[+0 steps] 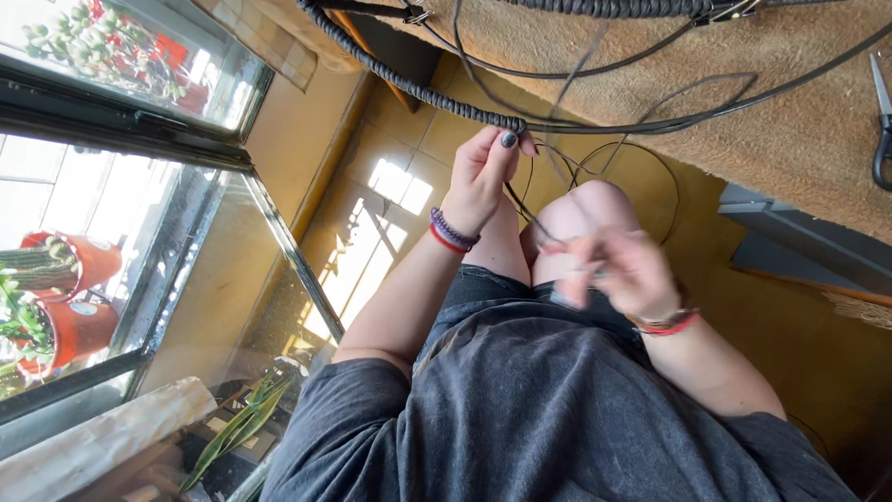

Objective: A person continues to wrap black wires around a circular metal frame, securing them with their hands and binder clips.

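Note:
My left hand [478, 177] pinches the end of a thick black braided cord [409, 88] between thumb and fingers, where the braid gives way to loose strands. The braid runs up and left over the edge of a tan carpeted surface [790, 102]. Thin black strands [604, 153] loop from the pinch point down over my bare knees [581, 214]. My right hand [618, 270] is blurred with motion in front of my knee. Its fingers are closed on one of the thin strands. Both wrists wear bracelets.
Black-handled scissors [881, 130] lie on the carpeted surface at the right edge. A glass window [111, 232] on the left shows red pots with cactus outside. Tan floor tiles [372, 223] catch sunlight. Green leaves [237, 428] stand at the lower left.

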